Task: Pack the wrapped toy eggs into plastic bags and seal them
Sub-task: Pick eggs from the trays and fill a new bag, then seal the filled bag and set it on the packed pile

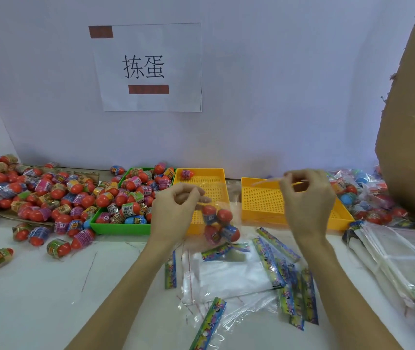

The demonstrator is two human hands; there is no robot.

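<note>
My left hand [176, 210] pinches the top of a clear plastic bag [220, 223] that hangs above the table with several wrapped toy eggs inside. My right hand [307, 195] is raised to the right and pinches a thin clear strip [267, 182] that stretches toward the left; it is blurred. Loose wrapped eggs [37, 190], red with coloured sleeves, lie heaped at the left. More fill the green tray [119, 229].
Two yellow perforated trays [262, 200] stand behind my hands; one egg [187, 174] lies in the left one. Empty clear bags and printed header strips [229, 276] lie on the white table. Filled bags [363, 195] pile at the right beside a cardboard box [413, 122]. Another stack of bags [390, 251] lies at the right.
</note>
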